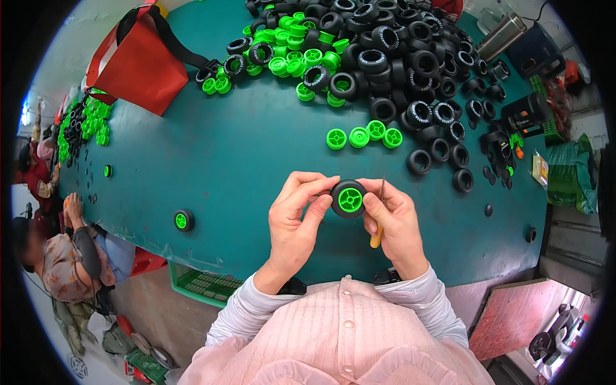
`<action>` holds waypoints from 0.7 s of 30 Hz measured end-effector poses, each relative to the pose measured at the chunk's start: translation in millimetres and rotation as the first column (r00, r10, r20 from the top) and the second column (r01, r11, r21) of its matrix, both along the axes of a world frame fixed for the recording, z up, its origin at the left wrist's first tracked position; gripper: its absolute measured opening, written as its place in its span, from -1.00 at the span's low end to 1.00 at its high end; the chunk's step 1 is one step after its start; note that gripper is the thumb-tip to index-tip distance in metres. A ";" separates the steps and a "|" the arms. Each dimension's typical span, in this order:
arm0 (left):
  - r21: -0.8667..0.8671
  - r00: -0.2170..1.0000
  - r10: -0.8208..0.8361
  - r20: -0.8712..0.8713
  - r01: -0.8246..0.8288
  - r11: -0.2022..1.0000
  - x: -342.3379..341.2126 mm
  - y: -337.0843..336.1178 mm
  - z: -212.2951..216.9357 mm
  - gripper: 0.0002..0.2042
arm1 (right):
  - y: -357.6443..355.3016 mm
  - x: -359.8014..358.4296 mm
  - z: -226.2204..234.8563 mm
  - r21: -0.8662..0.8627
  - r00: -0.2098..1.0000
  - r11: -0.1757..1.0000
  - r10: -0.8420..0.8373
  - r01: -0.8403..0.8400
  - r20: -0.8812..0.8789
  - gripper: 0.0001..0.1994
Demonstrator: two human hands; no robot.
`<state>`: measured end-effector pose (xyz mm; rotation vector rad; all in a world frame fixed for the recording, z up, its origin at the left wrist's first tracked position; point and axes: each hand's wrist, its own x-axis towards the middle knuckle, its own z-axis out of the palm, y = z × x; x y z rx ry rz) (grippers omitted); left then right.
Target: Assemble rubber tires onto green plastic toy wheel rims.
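Note:
Between both hands, above the near part of the table, is a toy wheel (pixel 351 199): a green spoked rim with a black tyre around it. My left hand (pixel 292 221) pinches its left edge between thumb and fingers. On the opposite edge, my right hand (pixel 399 224) grips the tyre with thumb and fingers. That same hand also keeps a thin pointed tool with a yellow handle (pixel 376 237), its spike rising past the fingers. Just beyond the hands lie several loose green rims (pixel 358 137). A fitted wheel (pixel 183 220) rests apart at the left.
A big heap of black tyres (pixel 423 64) covers the far side, with green rims (pixel 295 64) mixed in. A red bag (pixel 144 64) stands far left. At right are a steel flask (pixel 504 35) and a black cup (pixel 527 114). Another person (pixel 70 269) sits at the left edge.

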<state>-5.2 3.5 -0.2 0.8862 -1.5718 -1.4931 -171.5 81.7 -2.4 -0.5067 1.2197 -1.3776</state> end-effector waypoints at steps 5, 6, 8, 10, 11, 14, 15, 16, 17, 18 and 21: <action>0.028 0.999 -0.050 -0.021 0.051 0.998 2.8 -2.0 -2.4 -0.70 | 0.8 -1.1 -1.9 -0.011 1.000 1.000 0.020 -0.020 0.022 -0.71; 0.013 0.998 -0.059 -0.025 0.059 0.998 3.0 -2.2 -4.0 -0.68 | 0.9 -1.1 -1.3 -0.013 1.000 1.000 0.017 -0.017 0.016 -0.72; -0.070 0.995 -0.097 -0.005 0.097 0.993 2.2 -1.9 -2.9 -0.57 | 0.8 -0.9 0.4 -0.019 1.000 1.000 0.010 -0.010 0.003 -0.72; -0.168 0.988 -0.138 0.072 0.149 0.975 1.1 -1.9 0.2 -0.47 | 0.8 1.0 0.0 0.000 1.000 1.000 0.022 -0.022 -0.012 -0.73; -0.222 0.978 -0.157 0.138 0.185 0.957 -0.4 -2.1 1.9 -0.42 | 0.9 2.4 -0.2 0.010 0.999 1.000 0.029 -0.028 -0.019 -0.73; -0.075 0.983 -0.178 0.034 0.180 0.981 -2.3 1.9 -0.6 -0.34 | 0.0 7.9 7.8 0.028 0.960 0.997 0.076 -0.072 -0.269 -0.72; 0.004 0.990 -0.132 -0.059 0.132 0.991 -4.4 5.0 -0.8 -0.35 | -2.7 16.8 5.8 -0.114 0.887 0.993 -0.088 0.040 -0.454 -0.78; 0.088 0.986 -0.078 -0.147 0.091 0.992 -5.6 6.6 -1.1 -0.37 | -1.9 15.1 8.0 -0.088 0.835 0.996 -0.062 0.017 -0.546 -0.82; 0.056 0.986 -0.119 -0.116 0.126 0.990 -1.7 3.8 -5.0 -0.34 | -0.6 11.7 12.1 -0.060 0.774 0.998 -0.035 -0.004 -0.632 -0.86; 0.028 0.984 -0.146 -0.099 0.150 0.988 0.3 1.5 -6.5 -0.34 | -0.4 9.7 13.9 -0.029 0.705 0.999 -0.006 -0.021 -0.709 -0.90; -0.040 0.977 -0.202 -0.064 0.200 0.979 1.8 -2.2 -8.3 -0.33 | -3.6 9.5 18.4 -0.129 0.424 0.984 -0.064 -0.125 -0.903 -0.94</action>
